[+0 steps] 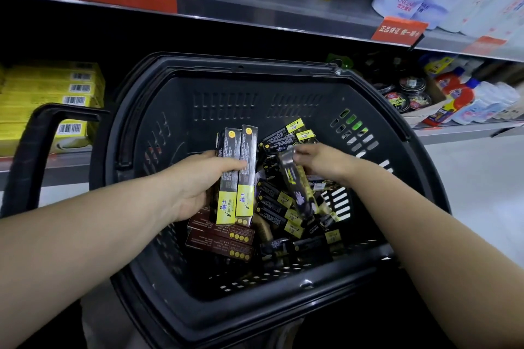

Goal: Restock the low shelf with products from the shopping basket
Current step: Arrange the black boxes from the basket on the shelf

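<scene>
A black shopping basket (283, 286) stands in front of the low shelf (68, 164). Several long black-and-yellow boxes (279, 207) and two brown boxes (219, 241) lie loose in its bottom. My left hand (195, 181) grips two black-and-yellow boxes (236, 176) side by side, upright above the pile. My right hand (317, 159) pinches the top end of another black-and-yellow box (297, 193), which tilts down into the heap and looks blurred.
Yellow cartons (51, 102) are stacked on the low shelf at left. Round tins (405, 93) and bottles (465, 93) fill the shelf at right. The basket's black handle (31, 156) rises at left. An upper shelf (255, 5) with bottles and red signs overhangs.
</scene>
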